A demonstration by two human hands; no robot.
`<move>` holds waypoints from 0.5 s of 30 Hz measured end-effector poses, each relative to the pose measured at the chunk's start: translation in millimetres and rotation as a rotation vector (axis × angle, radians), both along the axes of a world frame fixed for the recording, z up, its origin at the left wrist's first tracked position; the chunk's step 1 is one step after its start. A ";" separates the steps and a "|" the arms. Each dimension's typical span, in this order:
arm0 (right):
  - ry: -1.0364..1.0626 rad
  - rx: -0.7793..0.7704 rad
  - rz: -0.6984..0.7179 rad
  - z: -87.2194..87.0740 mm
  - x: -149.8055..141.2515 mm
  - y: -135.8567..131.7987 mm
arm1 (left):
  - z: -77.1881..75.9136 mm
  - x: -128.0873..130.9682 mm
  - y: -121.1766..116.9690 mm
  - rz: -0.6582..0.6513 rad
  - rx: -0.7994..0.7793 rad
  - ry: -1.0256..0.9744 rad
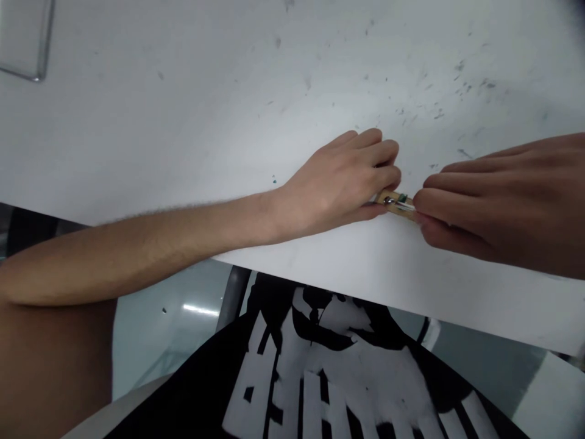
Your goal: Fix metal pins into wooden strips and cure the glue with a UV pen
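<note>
A small wooden piece (397, 202) with a metal part and a green spot lies on the white table (192, 122), close to its near edge. My left hand (342, 183) has its fingers curled and grips the left end of the piece. My right hand (498, 201) comes in from the right and pinches the other end between thumb and fingers. Most of the piece is hidden between the two hands.
A clear plastic item (27, 42) sits at the table's far left corner. Dark specks and scuffs (457, 85) dot the tabletop at the right. Below the table edge are a black shirt with white print (329, 378), a grey table leg (233, 296) and a shiny floor.
</note>
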State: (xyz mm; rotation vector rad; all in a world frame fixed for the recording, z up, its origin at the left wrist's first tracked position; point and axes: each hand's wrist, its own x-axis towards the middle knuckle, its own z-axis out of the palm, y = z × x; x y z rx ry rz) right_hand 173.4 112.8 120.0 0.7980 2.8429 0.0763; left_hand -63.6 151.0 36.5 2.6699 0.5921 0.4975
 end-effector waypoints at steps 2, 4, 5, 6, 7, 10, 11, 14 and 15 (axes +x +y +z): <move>0.000 -0.009 0.003 1.2 -1.6 -4.1 | -0.3 -0.5 0.0 -0.007 0.014 -0.014; 0.011 -0.021 0.014 1.9 -2.2 -7.1 | -0.8 -0.7 -0.5 -0.003 0.027 -0.021; 0.015 -0.024 0.018 2.1 -2.0 -8.1 | -1.1 -0.7 -0.8 0.003 0.032 -0.022; 0.015 -0.024 0.018 2.1 -1.4 -8.8 | -1.3 -0.6 -1.1 0.009 0.036 -0.023; 0.006 -0.029 0.020 2.2 -0.5 -9.3 | -1.4 -0.5 -1.4 0.011 0.038 -0.025; -0.025 -0.045 0.017 2.3 3.0 -10.4 | -1.2 -0.2 -1.7 0.011 0.042 -0.044; -0.034 -0.054 0.011 2.4 3.9 -10.7 | -1.0 -0.1 -1.6 0.010 0.037 -0.045; -0.050 -0.065 -0.009 2.6 5.0 -11.3 | -0.4 -0.3 -1.0 0.007 0.003 -0.024; -0.058 -0.067 -0.012 2.5 4.9 -11.3 | -0.3 -0.4 -0.7 0.002 -0.010 -0.018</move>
